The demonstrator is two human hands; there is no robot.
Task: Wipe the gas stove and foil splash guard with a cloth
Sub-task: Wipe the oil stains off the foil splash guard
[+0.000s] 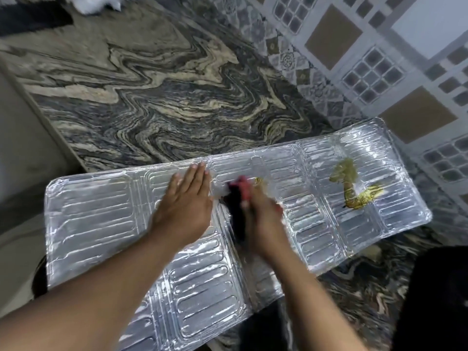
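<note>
Head view, left to right. Beige surface at far left, beside swirled grey-and-cream stone counter. Lying flat across that counter, tilted slightly in frame: foil splash guard, embossed with rounded bars, creased into panels. Left hand flat on the foil near the middle fold, fingers straight and together, palm down, pressing the sheet. Just right of it, touching or nearly so, dark cloth with a red-pink patch at its far end, bunched against the foil. Right hand curled around the cloth, blurred by motion, so exact finger placement hard to read. Small yellowish smear on the foil just beyond the cloth's far end. Further right, on the last panels, larger yellow-green greasy stain, well apart from both hands. Patterned tiled wall at upper right, behind the foil's right end. Dark blurred shape at lower right corner, not identifiable. Gas stove not visible.
</note>
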